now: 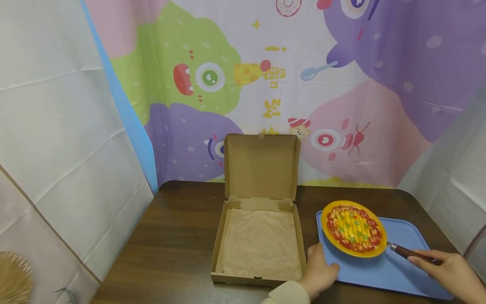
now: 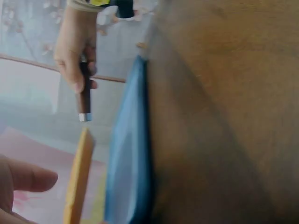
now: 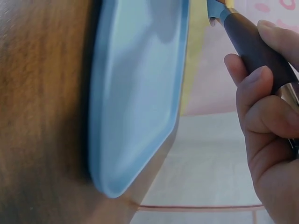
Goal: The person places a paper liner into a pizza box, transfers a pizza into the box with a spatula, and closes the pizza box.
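Note:
My right hand [image 1: 452,270] grips the dark brown handle [image 3: 254,44] of a server, whose metal neck runs under a toy-like pizza [image 1: 353,230]. The pizza has an orange rim, with yellow and red sauce lines on top. Its edge shows in the left wrist view, raised above a blue tray [image 1: 395,270]; the server's blade is hidden beneath it. My left hand [image 1: 319,270] is at the tray's left edge, thumb extended over the tray. Whether its fingers touch the rim, I cannot tell.
Left of the tray stands an open cardboard box [image 1: 262,169], lid upright, lined with brown paper [image 1: 262,240]. My left hand is beside its front right corner. All sit on a dark wooden table [image 1: 171,240], with a cartoon-printed curtain [image 1: 212,38] behind.

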Demonstrator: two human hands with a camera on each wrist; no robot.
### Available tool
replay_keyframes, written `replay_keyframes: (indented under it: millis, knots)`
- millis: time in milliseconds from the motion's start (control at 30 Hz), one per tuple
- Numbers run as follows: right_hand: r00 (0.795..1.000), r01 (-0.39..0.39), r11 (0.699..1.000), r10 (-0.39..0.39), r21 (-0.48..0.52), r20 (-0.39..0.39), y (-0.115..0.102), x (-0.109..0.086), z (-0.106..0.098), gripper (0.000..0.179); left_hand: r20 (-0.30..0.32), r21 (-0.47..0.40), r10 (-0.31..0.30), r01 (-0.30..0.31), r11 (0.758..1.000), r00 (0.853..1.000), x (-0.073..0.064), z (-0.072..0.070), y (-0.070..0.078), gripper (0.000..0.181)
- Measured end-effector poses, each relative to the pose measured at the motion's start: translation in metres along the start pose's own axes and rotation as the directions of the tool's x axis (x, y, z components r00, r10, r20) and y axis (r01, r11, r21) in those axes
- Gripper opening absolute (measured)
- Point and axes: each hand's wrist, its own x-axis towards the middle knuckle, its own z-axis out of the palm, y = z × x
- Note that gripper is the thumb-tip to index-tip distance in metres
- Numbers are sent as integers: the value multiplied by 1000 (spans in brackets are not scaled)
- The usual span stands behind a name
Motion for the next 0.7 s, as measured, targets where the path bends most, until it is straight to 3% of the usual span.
replay_keyframes:
  millis: [233,367,500,700]
  knots:
    - [995,-47,999,47,-7,92,-16,6,-9,70,112,-115,42,-29,993,993,1,-44,15,64]
    - [996,-16,1000,16,4,85,-25,8,-10,65,131,-136,165,-147,980,977,1,-79,16,63]
    - [995,-9,1000,8,14,96,-35,9,-11,66,82,-141,278,-265,954,957,0,-113,10,63]
    - [996,45,999,-46,15,77,-52,12,-10,64,-11,-109,329,-328,938,944,1,-160,-6,62]
